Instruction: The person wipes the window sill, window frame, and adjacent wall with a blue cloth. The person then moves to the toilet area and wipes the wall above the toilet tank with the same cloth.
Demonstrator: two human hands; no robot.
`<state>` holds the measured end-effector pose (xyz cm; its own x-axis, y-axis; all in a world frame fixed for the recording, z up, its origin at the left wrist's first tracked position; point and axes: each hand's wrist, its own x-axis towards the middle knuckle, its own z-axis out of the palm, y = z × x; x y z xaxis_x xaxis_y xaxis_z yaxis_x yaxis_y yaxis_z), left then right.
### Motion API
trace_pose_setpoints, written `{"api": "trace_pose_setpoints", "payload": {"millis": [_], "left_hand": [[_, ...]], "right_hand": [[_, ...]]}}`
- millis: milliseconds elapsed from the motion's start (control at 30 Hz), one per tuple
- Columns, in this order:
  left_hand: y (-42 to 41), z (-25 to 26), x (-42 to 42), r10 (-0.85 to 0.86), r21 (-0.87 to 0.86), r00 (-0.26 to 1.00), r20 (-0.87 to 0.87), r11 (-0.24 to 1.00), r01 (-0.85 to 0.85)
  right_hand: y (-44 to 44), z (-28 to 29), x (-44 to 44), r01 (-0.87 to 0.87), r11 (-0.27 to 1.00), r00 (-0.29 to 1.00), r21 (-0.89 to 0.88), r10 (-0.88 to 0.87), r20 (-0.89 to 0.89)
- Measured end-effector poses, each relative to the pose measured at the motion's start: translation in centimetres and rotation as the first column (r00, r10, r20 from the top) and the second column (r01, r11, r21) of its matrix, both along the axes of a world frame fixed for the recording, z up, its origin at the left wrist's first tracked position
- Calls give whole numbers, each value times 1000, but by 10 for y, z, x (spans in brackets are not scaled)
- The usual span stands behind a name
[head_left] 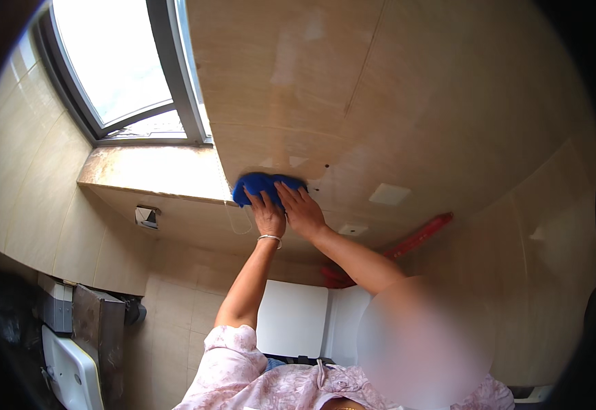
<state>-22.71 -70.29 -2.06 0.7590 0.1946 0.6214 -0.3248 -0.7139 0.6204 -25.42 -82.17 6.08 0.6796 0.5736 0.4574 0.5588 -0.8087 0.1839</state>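
Observation:
Against the tiled wall (288, 133), just right of the window sill, a bunched blue cloth (257, 183) is pressed flat by both hands. My left hand (268, 212), with a bracelet at its wrist, lies on the cloth's lower left part, fingers pointing up. Beside it, my right hand (300, 210) rests its fingers on the cloth's right part. The palms are almost side by side. Part of the cloth is hidden beneath the fingers.
A grey-framed window (175, 82) and its bright sill (149, 171) are at upper left, a beaded cord (235, 225) hanging nearby. A metal paper holder (147, 217), white wall plates (390, 193), a red object (421, 236), a white lid (293, 318) and a washbasin (72, 364) surround the work area.

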Motion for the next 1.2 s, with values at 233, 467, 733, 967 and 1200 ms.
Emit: {"api": "trace_pose_setpoints", "payload": {"millis": [233, 467, 733, 967, 1200], "left_hand": [[-51, 76, -9, -165, 136, 984, 63, 979, 155], [-95, 19, -39, -345, 170, 938, -33, 923, 345], [-156, 73, -38, -366, 156, 929, 58, 922, 354], [-177, 37, -39, -343, 235, 934, 97, 920, 313], [-222, 80, -52, -471, 262, 875, 116, 864, 430]], "right_hand": [[-53, 46, -29, 135, 979, 991, 154, -134, -14], [-113, -5, -59, 267, 964, 962, 0, -266, -56], [-154, 42, -69, 328, 941, 942, 87, -333, 47], [-164, 32, -84, 378, 919, 925, 116, -378, -21], [-213, 28, -85, 523, 821, 839, 228, -544, 34]]}}
